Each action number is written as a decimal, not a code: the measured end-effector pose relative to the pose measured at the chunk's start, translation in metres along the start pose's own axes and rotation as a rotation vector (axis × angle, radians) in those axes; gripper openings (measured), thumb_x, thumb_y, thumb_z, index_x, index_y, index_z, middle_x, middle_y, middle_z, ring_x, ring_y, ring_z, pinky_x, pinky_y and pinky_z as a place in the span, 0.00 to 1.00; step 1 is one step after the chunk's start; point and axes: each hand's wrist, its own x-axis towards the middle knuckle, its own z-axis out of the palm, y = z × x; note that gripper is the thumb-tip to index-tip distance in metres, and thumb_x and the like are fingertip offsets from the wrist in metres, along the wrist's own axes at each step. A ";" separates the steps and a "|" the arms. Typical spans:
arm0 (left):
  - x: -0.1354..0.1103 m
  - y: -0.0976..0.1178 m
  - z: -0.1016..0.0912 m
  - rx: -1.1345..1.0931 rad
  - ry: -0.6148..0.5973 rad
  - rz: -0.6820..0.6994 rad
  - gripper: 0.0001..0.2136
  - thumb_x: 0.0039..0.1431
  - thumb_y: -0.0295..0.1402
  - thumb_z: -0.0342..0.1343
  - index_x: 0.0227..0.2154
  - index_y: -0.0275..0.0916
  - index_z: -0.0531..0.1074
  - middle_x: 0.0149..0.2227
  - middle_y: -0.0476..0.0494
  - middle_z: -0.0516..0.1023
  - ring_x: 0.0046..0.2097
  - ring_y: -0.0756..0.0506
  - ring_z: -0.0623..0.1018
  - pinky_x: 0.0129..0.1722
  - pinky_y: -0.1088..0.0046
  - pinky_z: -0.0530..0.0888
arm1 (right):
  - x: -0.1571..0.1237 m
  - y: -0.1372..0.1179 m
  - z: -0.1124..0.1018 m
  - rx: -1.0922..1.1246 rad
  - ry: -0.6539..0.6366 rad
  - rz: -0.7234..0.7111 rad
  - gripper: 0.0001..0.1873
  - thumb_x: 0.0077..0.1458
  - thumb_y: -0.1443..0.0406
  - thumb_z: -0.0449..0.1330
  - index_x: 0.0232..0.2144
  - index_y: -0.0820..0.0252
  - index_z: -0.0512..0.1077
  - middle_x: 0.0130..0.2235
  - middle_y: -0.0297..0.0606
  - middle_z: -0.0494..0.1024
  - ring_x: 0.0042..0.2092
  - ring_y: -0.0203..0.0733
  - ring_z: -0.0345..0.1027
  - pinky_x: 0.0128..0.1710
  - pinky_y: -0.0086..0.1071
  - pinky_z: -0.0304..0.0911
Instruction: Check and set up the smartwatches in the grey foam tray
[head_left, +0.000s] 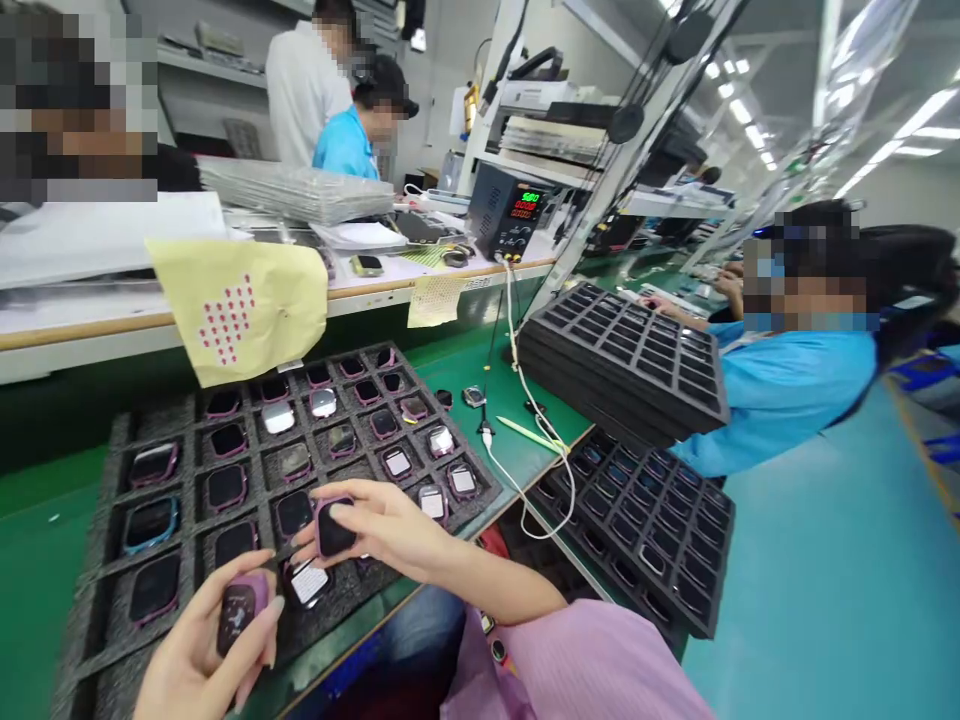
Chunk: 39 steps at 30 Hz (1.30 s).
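Note:
My left hand is closed around a pink smartwatch body, screen up, at the near edge of a black foam tray. Just to its right, my right hand pinches a second pink watch body over the tray's front row. The tray's cells hold several watch bodies, mostly pink, one blue, some lying face down showing silver backs.
A yellow sheet of red dot stickers hangs from the shelf edge. White cables and a stack of black trays lie to the right, another tray lower. A co-worker in blue leans there; others work behind.

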 end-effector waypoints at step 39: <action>0.004 0.008 -0.001 0.010 -0.158 0.172 0.11 0.56 0.26 0.51 0.43 0.39 0.62 0.23 0.57 0.60 0.19 0.57 0.58 0.17 0.82 0.56 | 0.005 -0.004 -0.001 -0.138 -0.030 0.054 0.21 0.44 0.64 0.70 0.43 0.56 0.76 0.36 0.41 0.81 0.39 0.47 0.74 0.43 0.40 0.66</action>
